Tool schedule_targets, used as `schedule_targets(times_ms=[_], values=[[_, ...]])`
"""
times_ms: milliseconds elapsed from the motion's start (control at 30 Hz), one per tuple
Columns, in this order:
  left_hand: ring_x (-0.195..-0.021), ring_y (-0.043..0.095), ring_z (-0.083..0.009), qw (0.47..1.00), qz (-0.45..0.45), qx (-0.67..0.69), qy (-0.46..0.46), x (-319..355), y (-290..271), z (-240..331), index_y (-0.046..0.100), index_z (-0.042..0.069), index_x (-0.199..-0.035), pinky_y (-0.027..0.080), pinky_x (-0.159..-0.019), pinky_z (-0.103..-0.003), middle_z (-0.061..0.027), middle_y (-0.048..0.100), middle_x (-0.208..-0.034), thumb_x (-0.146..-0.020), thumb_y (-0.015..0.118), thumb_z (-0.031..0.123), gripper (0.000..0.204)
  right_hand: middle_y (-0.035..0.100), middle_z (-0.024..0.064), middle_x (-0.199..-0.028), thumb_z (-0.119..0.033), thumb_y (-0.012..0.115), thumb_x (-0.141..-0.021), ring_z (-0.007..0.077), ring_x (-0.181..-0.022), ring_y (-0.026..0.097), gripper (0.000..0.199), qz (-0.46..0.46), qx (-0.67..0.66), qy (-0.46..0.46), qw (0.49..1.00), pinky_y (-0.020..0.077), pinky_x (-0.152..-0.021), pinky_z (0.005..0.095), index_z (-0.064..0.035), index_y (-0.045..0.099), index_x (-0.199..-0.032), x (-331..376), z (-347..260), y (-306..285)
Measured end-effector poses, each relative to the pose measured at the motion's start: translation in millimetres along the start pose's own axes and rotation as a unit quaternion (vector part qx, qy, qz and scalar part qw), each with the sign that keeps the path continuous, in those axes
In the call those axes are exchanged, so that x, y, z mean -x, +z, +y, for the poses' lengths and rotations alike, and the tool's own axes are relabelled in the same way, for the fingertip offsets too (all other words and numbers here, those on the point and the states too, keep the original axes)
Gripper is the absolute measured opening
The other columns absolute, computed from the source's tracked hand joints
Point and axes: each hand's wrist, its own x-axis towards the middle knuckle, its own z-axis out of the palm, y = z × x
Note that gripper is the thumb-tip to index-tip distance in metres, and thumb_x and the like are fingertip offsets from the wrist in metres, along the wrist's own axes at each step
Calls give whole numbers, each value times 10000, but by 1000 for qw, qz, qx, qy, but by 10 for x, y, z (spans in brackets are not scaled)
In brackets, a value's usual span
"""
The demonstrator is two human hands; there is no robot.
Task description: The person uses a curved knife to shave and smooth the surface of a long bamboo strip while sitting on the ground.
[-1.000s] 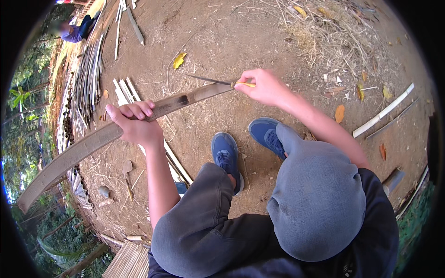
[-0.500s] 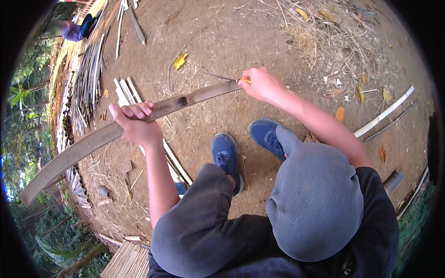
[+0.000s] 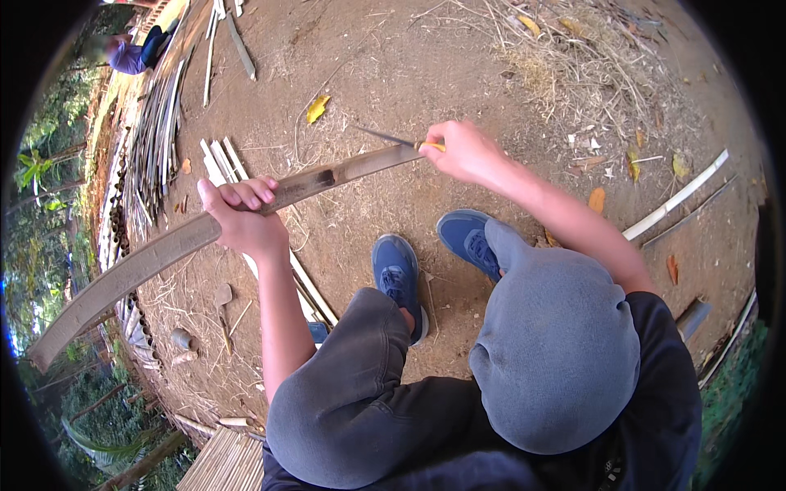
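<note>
One long, flat brown strip starts at far left and slants up across the view, its right end in front of the person's feet. Pale slats lie on the dirt just beyond the left hand, which is wrapped around the strip's middle. Near the right end, a thin knife points its blade leftward; whether it touches the strip is unclear. Farthest right, the right hand pinches the knife's yellow handle.
</note>
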Motion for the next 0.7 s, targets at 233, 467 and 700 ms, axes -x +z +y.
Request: schedule_targets(times_ms=[233, 467, 700], values=[[-479, 405, -178, 999, 41, 0, -3, -76, -17, -49, 363, 125, -672, 463, -619, -406, -20, 354, -518, -1006, 495, 424, 468, 682, 140, -756, -301, 611, -925, 259, -714, 669, 289, -21, -88, -62, 994, 507, -676, 424, -28, 694, -970, 224, -294, -84], [-475, 421, -186, 999, 32, -4, -1, -12, 8, -19, 364, 128, -670, 467, -626, -406, -23, 350, -509, -999, 514, 411, 459, 686, 153, -768, -309, 616, -926, 286, -728, 682, 293, 13, -47, -32, 998, 514, -694, 434, -29, 691, -971, 249, -227, -39], [-484, 422, -186, 1000, 27, -7, -7, -11, -21, -19, 360, 125, -671, 468, -638, -410, -20, 344, -522, -1001, 519, 399, 458, 696, 158, -796, -321, 632, -919, 289, -744, 686, 289, 12, -106, -30, 994, 507, -682, 416, -38, 686, -933, 236, -15, 122]])
